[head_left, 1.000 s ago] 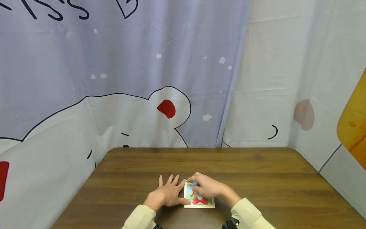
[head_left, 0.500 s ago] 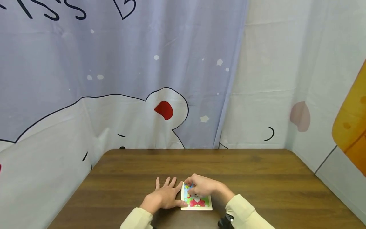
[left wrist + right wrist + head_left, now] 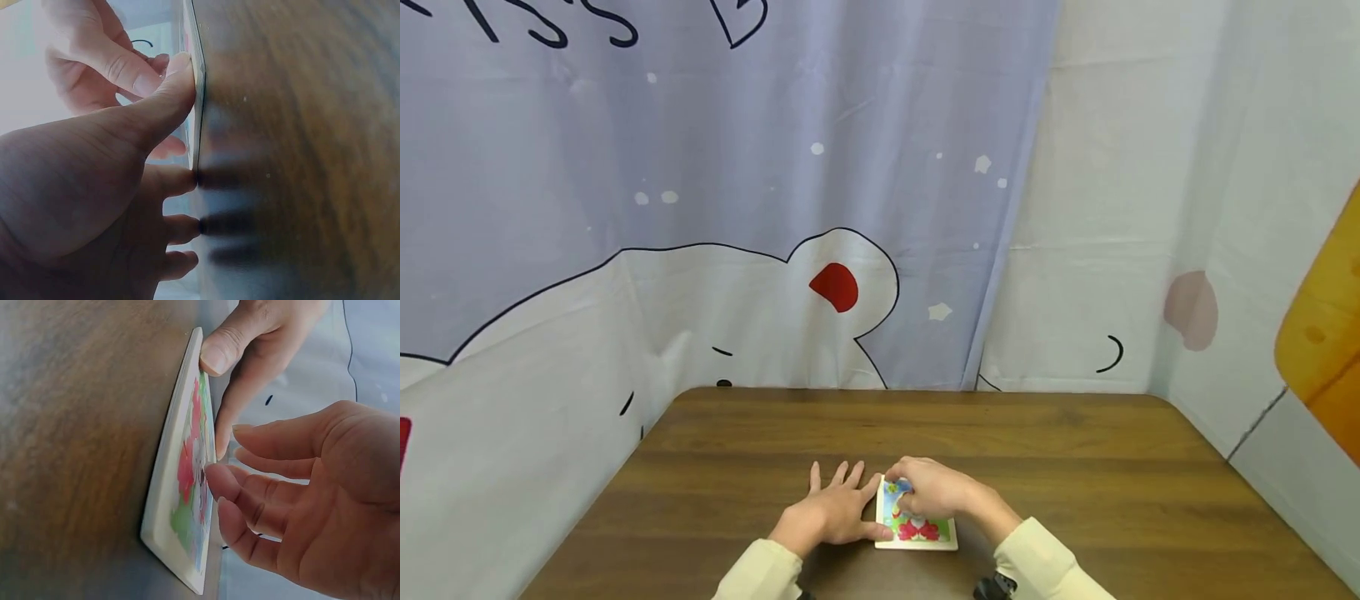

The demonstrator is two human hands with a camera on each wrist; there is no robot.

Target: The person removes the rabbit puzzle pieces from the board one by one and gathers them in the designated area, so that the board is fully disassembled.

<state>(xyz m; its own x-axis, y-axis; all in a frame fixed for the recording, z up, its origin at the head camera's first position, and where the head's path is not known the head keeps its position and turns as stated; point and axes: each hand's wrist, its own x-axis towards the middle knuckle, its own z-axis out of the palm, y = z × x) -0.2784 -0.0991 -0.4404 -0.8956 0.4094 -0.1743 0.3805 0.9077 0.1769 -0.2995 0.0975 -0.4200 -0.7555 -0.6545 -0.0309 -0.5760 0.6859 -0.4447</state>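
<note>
Lying under the thumb of my spread left hand (image 3: 835, 511) and my loosely bent right hand (image 3: 936, 488), the picture board (image 3: 923, 532) looked light and stiff from afar; I judged its rims (image 3: 165, 495) best to grip.

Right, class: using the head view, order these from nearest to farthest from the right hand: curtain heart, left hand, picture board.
1. Picture board, beneath the right hand.
2. Left hand, at the board's left edge.
3. Curtain heart, far beyond, upper left.
</note>
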